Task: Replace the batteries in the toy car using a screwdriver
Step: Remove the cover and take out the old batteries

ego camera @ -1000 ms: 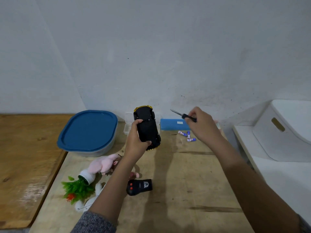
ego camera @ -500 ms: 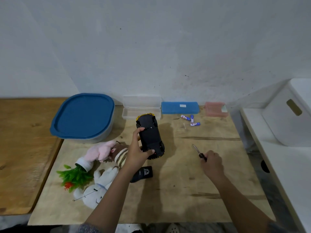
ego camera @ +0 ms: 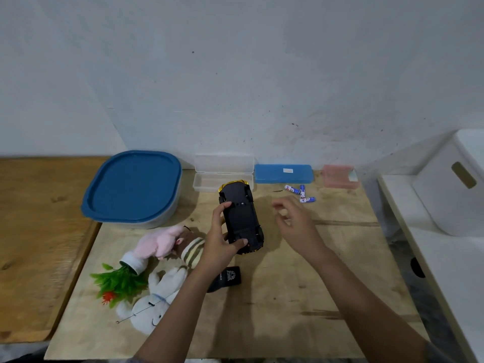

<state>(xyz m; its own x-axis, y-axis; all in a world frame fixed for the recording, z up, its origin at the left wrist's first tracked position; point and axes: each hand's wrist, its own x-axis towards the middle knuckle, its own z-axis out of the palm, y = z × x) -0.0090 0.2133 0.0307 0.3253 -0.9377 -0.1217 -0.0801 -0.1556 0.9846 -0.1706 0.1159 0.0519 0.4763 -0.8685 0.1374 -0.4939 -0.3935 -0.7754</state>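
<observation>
My left hand (ego camera: 222,231) is clamped on the toy car (ego camera: 242,218), which is belly-up. My thumb lies across the near end of the chassis and a fingertip sits on the underside further up. The car looks lifted a little off the table (ego camera: 288,297), nose pointing away from me.

And here's the change. A second ago my right hand (ego camera: 296,221) had the screwdriver raised beside the car, and half a second ago it was carrying it down low, near me. Now that hand is back up, just right of the car, fingers apart and loosely bent with nothing in them. The screwdriver is gone from view. I reckon it's lying somewhere under my right forearm, but I can't pick it out.

So the tool is down and I've a free hand right next to the chassis. To me that reads as moving on to the battery cover with bare fingers. Whether that cover is loose I can't tell, because the underside is one flat black slab from here.

The three batteries (ego camera: 301,192) lie just beyond my right fingertips, in front of the blue case (ego camera: 282,173), within easy reach. The remote control (ego camera: 226,279) sits below my left wrist, and the plush toys (ego camera: 159,242) are out to the left of it.
</observation>
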